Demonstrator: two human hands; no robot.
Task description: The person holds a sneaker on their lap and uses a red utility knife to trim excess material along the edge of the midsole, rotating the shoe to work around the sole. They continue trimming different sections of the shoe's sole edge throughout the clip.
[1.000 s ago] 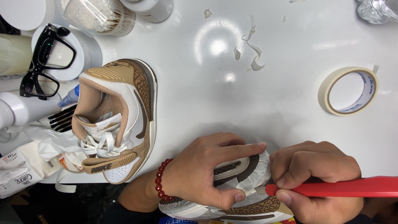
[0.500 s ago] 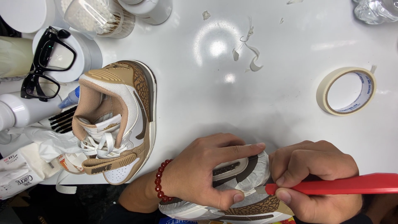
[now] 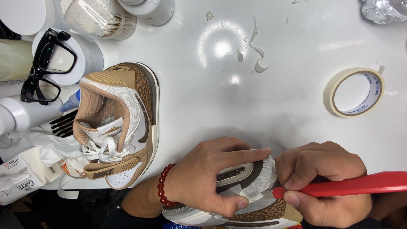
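— Hands, item one?
— Left hand (image 3: 207,178), red bead bracelet at the wrist, closed over a taped shoe (image 3: 237,199) at the table's (image 3: 203,106) near edge.
— Right hand (image 3: 324,184)?
— Fist shut on a red tool (image 3: 343,186), tip touching that shoe.
— Surroundings?
— Second shoe (image 3: 118,123) left of it; tape roll (image 3: 354,91) beyond, right; glasses (image 3: 48,68) far left.

A glossy white table (image 3: 271,114) filled the frame. On it, at left, stood a tan-and-white sneaker (image 3: 121,123); at right lay a roll of masking tape (image 3: 355,92); torn tape scraps (image 3: 254,55) lay at upper centre. Black glasses (image 3: 46,68) rested on a white lid at upper left, beside a clear cup of cotton swabs (image 3: 99,19).
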